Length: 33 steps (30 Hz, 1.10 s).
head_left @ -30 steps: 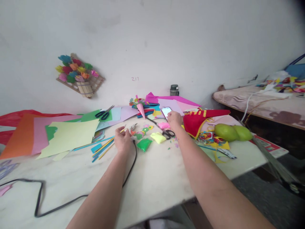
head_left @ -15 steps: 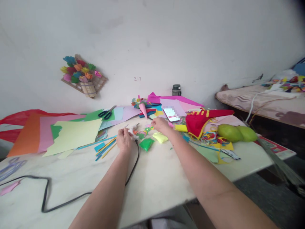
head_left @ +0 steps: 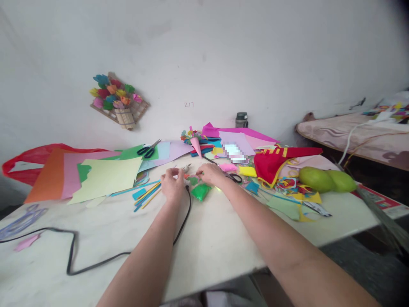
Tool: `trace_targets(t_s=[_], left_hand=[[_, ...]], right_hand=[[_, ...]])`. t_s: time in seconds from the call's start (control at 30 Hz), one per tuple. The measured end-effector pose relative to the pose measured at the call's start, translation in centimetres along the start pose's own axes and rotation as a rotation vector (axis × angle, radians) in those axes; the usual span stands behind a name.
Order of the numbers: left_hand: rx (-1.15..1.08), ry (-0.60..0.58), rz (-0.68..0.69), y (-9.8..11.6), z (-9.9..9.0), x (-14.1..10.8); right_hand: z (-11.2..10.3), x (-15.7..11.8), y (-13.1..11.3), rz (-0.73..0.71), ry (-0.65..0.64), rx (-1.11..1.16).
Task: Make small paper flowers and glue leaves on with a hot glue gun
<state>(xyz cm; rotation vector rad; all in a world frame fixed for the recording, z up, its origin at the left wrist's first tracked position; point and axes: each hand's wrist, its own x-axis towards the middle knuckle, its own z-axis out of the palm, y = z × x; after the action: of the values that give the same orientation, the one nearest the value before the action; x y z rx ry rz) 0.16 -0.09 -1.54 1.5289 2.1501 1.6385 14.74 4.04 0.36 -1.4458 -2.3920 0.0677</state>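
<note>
My left hand (head_left: 172,184) rests on the table with its fingers curled together. Just beside it lies a hot glue gun (head_left: 186,168), its pale nozzle pointing away and its body mostly hidden by the fingers. What those fingers hold I cannot make out. My right hand (head_left: 211,175) is bent over small coloured paper cut-outs (head_left: 193,180), thumb and fingertips pinched together; anything between them is too small to name. In front of the hands lies a shiny green packet (head_left: 200,192). Blue and yellow paper strips (head_left: 148,196) are left of my left hand.
Coloured paper sheets (head_left: 107,179) with scissors (head_left: 148,149) lie at the left. A pink paper cone (head_left: 196,146) and a phone (head_left: 234,152) are behind the hands. Red cloth (head_left: 271,166) and green fruits (head_left: 316,179) lie right. A black cord (head_left: 72,251) crosses the table.
My right hand has moved left, closer to my left hand, and now covers most of the yellow packet and the cut-outs. The whole view has shifted slightly.
</note>
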Motion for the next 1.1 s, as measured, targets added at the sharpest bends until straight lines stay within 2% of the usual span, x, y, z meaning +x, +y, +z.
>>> trace_targets(t_s=[0.2, 0.5, 0.6, 0.67, 0.77, 0.93, 1.0, 1.1], left_hand=[[0.222, -0.122, 0.169, 0.0, 0.4, -0.3], [0.268, -0.182, 0.183, -0.6, 0.8, -0.1], [0.277, -0.194, 0.183, -0.6, 0.8, -0.1], [0.279, -0.197, 0.199, -0.5, 0.6, -0.2], [0.263, -0.172, 0.239, -0.3, 0.4, -0.3], [0.224, -0.111, 0.302, 0.3, 0.3, -0.5], [0.213, -0.105, 0.327, 0.5, 0.4, -0.6], [0.206, -0.105, 0.342, 0.7, 0.5, -0.6]], right_hand=[[0.1, 0.0, -0.8, -0.133, -0.014, -0.068], [0.2, 0.0, -1.5, -0.243, -0.047, -0.16], [-0.1, 0.0, -1.6, -0.234, -0.027, -0.151], [-0.4, 0.0, -1.4, -0.177, -0.003, -0.133], [-1.5, 0.3, 0.0, 0.025, 0.022, -0.112], [-3.7, 0.2, 4.1, 0.401, 0.07, -0.157], [-4.0, -0.2, 5.7, 0.533, 0.047, -0.185], [-3.8, -0.7, 7.3, 0.608, 0.01, -0.172]])
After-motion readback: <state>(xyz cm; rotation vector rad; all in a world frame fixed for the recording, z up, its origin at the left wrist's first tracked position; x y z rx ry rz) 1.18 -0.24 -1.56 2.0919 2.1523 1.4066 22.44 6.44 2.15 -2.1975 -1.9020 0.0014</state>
